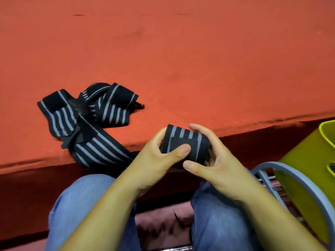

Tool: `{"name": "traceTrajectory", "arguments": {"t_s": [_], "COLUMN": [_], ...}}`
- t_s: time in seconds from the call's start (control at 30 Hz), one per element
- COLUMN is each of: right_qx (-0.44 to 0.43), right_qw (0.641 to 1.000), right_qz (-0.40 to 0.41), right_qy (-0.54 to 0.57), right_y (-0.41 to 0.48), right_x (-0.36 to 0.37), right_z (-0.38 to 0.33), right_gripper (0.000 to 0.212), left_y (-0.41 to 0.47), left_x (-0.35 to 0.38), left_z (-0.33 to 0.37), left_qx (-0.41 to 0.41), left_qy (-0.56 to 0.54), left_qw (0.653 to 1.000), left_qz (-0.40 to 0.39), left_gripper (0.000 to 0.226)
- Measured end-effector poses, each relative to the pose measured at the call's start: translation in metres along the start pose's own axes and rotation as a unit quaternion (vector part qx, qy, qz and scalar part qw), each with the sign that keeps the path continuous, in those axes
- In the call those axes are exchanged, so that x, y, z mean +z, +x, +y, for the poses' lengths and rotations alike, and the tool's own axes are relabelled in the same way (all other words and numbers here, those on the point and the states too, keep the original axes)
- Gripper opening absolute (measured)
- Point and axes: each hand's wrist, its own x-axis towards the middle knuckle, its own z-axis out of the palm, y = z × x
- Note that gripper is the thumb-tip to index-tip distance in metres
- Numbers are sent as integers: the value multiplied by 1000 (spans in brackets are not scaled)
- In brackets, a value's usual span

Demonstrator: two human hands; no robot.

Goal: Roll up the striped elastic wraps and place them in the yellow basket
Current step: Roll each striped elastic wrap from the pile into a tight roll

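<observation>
A rolled black wrap with grey stripes is held in front of the table's near edge. My left hand grips its left side, thumb pressed on the black patch on its front. My right hand cups its right side, fingers curled over the top and thumb underneath. Loose striped wraps lie in a tangled pile on the red table to the left, one strip trailing over the edge toward my left wrist. The yellow basket stands low at the right, partly cut off by the frame.
The red cloth-covered table fills the upper view. A grey metal chair frame curves between my right arm and the basket. My knees in blue jeans sit below the table edge.
</observation>
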Motion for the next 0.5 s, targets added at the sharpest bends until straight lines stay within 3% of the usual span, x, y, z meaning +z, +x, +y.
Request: {"name": "traceTrajectory", "arguments": {"t_s": [0.13, 0.3, 0.5], "right_qx": [-9, -2, 50], "right_qw": [993, 959, 924], "right_qz": [9, 38, -23], "right_qy": [-114, -281, -378], "right_y": [-15, -36, -59], "right_x": [-28, -74, -137], "right_z": [-23, -64, -112], "right_gripper": [71, 62, 56], "left_y": [4, 12, 26], "left_x": [23, 69, 126], "left_z": [11, 33, 65], "left_qx": [18, 44, 102], "left_qy": [-5, 13, 100], "left_qw": [1000, 997, 982], "left_qz": [-25, -54, -125], "left_gripper": [37, 42, 48]}}
